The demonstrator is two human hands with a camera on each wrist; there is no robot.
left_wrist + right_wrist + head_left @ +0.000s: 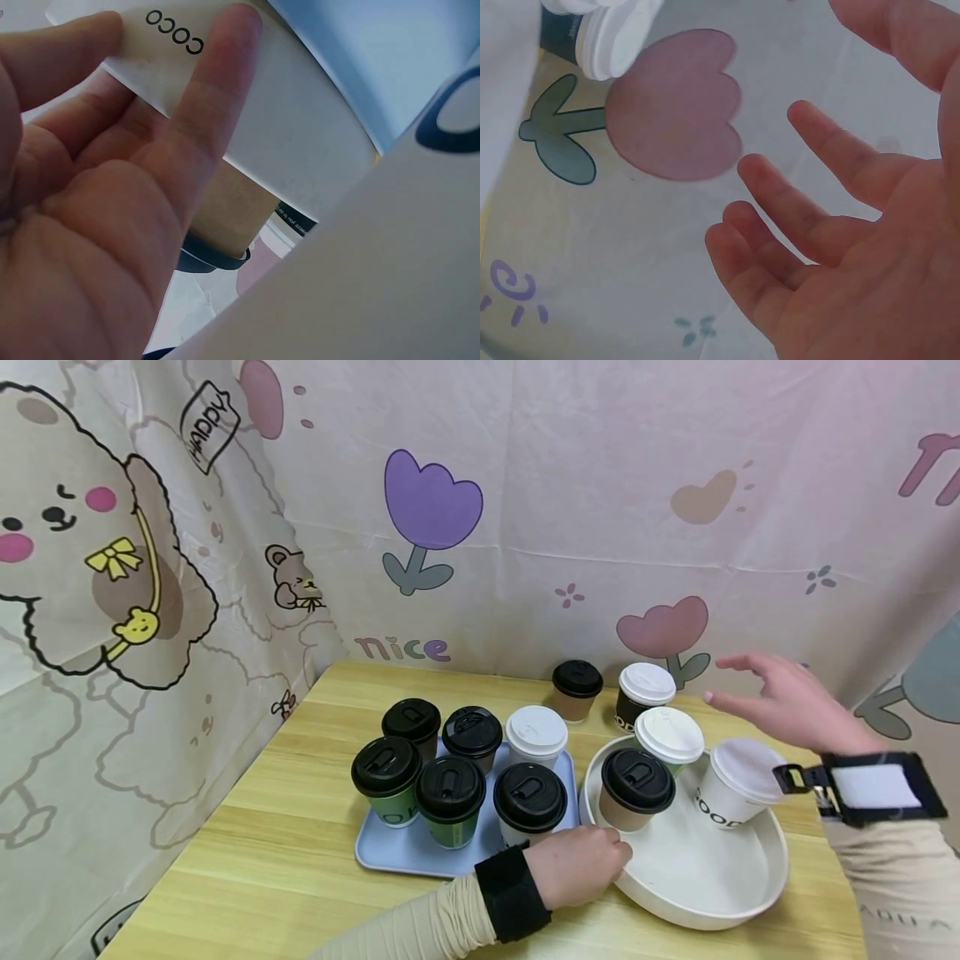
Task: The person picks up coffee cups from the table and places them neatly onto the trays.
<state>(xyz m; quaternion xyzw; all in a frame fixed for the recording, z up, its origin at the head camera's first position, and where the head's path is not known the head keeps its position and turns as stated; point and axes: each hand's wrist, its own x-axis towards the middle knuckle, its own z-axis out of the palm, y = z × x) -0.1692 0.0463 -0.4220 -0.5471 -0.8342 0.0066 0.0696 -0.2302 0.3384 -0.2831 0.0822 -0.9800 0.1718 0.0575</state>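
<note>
My left hand (581, 866) grips the near left rim of a round white tray (720, 902); in the left wrist view its fingers lie on both sides of the wall (277, 127), which is printed COCO. Inside the tray stand a brown paper cup with a black lid (637, 781), a cup with a white lid (670, 735) and a white cup with a pale lid (738, 785). My right hand (802, 706) hovers in the air at the back right, fingers spread and holding nothing. Nearest to it is a black cup with a white lid (645, 693).
Left of the round tray is a blue rectangular tray (405, 860) bearing several lidded cups, such as a green one with a black lid (450, 802). A brown cup with a black lid (576, 689) stands at the back of the wooden table (270, 827), before a printed cloth (525, 527).
</note>
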